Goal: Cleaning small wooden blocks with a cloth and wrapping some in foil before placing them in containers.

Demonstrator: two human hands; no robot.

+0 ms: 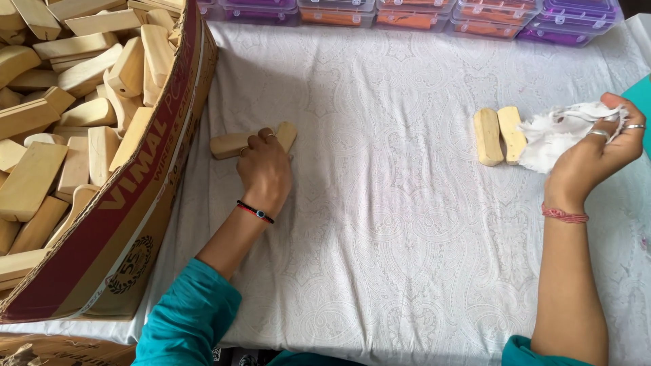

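My left hand (266, 171) rests on the white patterned cloth (393, 224), fingers closed over a pale wooden piece (229, 144) that lies flat near the big cardboard box. On the right, my right hand (597, 150) clutches a crumpled white rag (557, 133). Two more wooden pieces (499, 135) lie side by side just left of the rag, touching each other.
A large cardboard box (135, 196) heaped with several similar wooden pieces (61, 108) fills the left side. A row of purple and orange lidded plastic containers (420, 13) lines the far edge. A teal object (641, 102) sits at the right border.
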